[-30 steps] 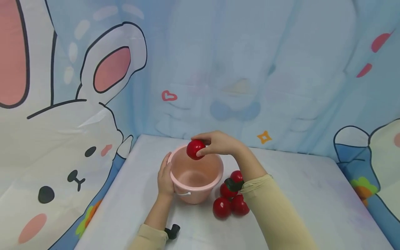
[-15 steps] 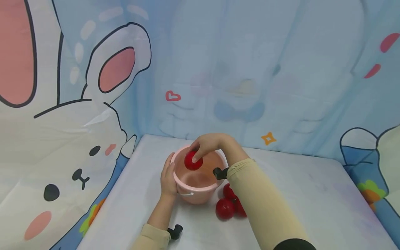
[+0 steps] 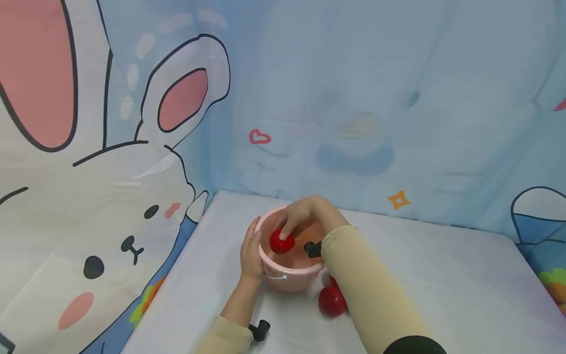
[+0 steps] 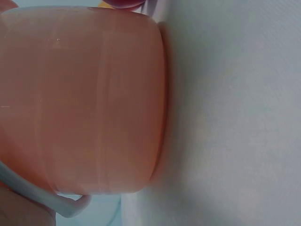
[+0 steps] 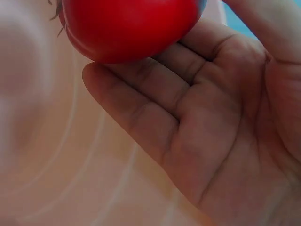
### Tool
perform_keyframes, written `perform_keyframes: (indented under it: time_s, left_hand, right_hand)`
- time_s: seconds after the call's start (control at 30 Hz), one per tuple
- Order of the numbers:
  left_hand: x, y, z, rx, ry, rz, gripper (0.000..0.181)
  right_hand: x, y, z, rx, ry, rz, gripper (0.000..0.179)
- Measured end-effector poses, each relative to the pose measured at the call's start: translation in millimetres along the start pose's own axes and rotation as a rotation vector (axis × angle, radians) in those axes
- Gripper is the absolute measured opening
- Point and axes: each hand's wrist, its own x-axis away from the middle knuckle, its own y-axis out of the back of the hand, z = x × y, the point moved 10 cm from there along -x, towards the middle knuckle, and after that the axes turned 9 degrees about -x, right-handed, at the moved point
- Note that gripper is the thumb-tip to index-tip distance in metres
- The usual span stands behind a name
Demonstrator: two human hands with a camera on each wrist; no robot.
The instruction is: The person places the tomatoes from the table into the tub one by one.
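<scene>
A pink bucket (image 3: 293, 281) with a pale handle (image 4: 42, 195) stands upright on the white table. My left hand (image 3: 251, 256) holds it from the left, fingers along the outer wall near the rim. Inside the opening, below rim height, my right hand (image 3: 305, 215) pinches a red tomato (image 3: 281, 243) between thumb and fingers. The right wrist view shows the tomato's dry calyx and the fingers under its side, with the bucket's ridged inner wall behind. The bucket's bottom is mostly hidden by the hand and tomato.
Another red tomato (image 3: 332, 301) lies on the table right of the bucket, more of them partly hidden behind the right sleeve (image 3: 371, 290). Dark wrist camera mounts (image 3: 260, 330) stick out from both sleeves. A cartoon-printed curtain (image 3: 353, 98) hangs behind the table (image 3: 442, 275).
My right hand has lowered the tomato from above the rim into the bucket. The left hand stays on the bucket. The head view has turned slightly left.
</scene>
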Motion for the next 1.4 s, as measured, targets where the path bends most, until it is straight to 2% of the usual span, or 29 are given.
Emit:
perform_keyframes:
  time_s: [0.1,0.2,0.27,0.43,0.67,0.93,1.2,1.4]
  left_hand:
    - [2.2,-4.1,-1.0,-0.005,-0.005,0.004,0.043]
    - [4.2,0.2,-0.2,-0.004,0.000,-0.020,0.042]
    - [5.2,3.5,0.6,-0.015,0.005,-0.030,0.041]
    - [5.7,6.5,0.3,-0.025,0.003,-0.029,0.041]
    - [2.3,0.0,1.0,0.009,0.000,-0.004,0.041]
    - [3.8,-0.8,2.6,-0.006,0.004,-0.010,0.042]
    - [2.1,-1.8,-0.1,0.002,-0.019,-0.018,0.041]
    - [2.5,-0.4,-4.7,0.010,-0.038,-0.037,0.042]
  right_hand:
    - [-4.9,-7,-9,-0.034,-0.014,0.040,0.052]
    - [-11.8,-18,-12,-0.043,-0.010,0.095,0.051]
    - [-15.9,-22,-13,-0.034,-0.016,0.101,0.049]
    - [-23.8,-21,-19,-0.023,-0.073,0.070,0.048]
    - [-26.6,-18,-28,0.011,-0.112,0.069,0.048]
    - [-21.9,-20,-28,-0.004,-0.111,0.035,0.046]
    - [-16.6,-17,-23,0.022,-0.073,0.013,0.039]
    - [-15.8,-19,-22,0.031,-0.059,0.031,0.040]
